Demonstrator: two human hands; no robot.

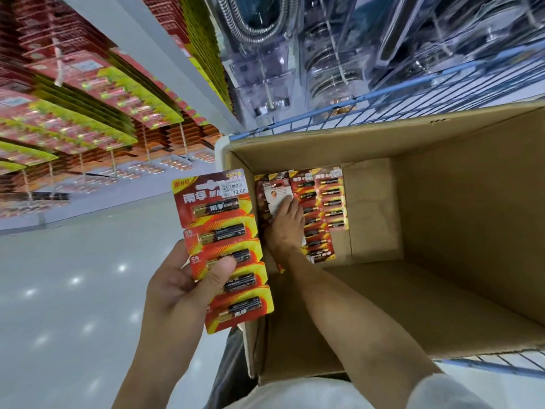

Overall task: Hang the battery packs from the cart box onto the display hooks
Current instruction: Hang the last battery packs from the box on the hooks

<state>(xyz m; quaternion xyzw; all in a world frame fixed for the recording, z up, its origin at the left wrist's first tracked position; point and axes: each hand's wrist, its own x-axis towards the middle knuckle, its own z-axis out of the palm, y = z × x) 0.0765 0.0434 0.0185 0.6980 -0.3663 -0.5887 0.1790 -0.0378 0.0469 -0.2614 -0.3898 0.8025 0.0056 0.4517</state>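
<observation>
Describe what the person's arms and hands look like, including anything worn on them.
Both forearms are bare, with no watch, ring or glove visible on the left hand or the right hand. A pale, whitish sleeve begins near the right elbow. The fingers show no markings.

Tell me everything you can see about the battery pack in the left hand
The battery pack is a long red and yellow card strip with five dark, gold-tipped batteries, one per perforated section, lying crosswise under clear blisters. White characters and a white price sticker reading 12.00 sit at its top end. It is held upright, face to the camera, just outside the box's left wall. The left hand grips its lower half, thumb pressed on the front over the third battery, fingers behind. Nothing else touches it.
</observation>
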